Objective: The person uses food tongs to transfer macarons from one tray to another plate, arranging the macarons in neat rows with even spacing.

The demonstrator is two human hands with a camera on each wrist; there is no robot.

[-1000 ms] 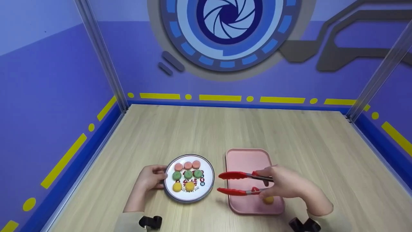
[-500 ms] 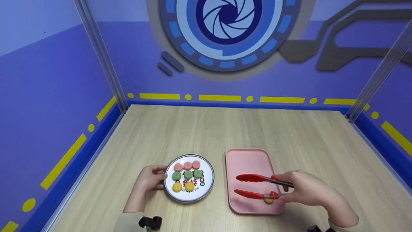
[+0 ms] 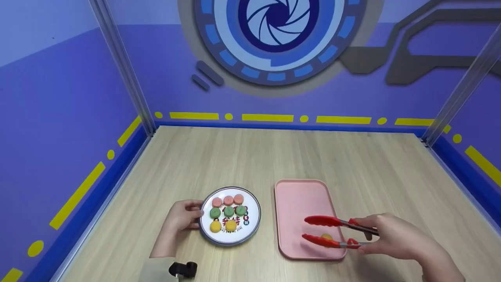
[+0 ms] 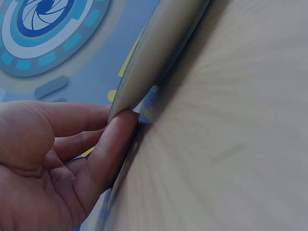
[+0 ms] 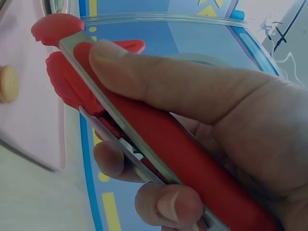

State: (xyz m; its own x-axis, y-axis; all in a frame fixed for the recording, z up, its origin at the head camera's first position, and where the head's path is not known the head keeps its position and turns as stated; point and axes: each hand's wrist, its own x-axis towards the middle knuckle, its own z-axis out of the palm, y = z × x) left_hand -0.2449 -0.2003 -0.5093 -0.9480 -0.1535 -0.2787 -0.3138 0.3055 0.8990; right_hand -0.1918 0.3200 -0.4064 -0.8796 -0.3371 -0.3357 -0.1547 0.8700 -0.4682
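Note:
My left hand pinches the left rim of a round white plate between thumb and fingers; the left wrist view shows the grip at the plate's edge. Three pink macarons, three green macarons and two yellow macarons lie on it in rows. The right hand holds red-tipped tongs by their handles, tips apart and pointing left over a pink tray. One yellow macaron on the tray, partly hidden by the tongs' near arm, shows between the two arms.
Both plate and tray stand on a light wooden table, the tray to the right with a gap between. Blue-purple panels enclose the table at the back and sides, with metal posts in the corners.
The right hand has drawn the tongs to the right, from beside the plate to over the tray's near right part. The left hand and plate have stayed in place.

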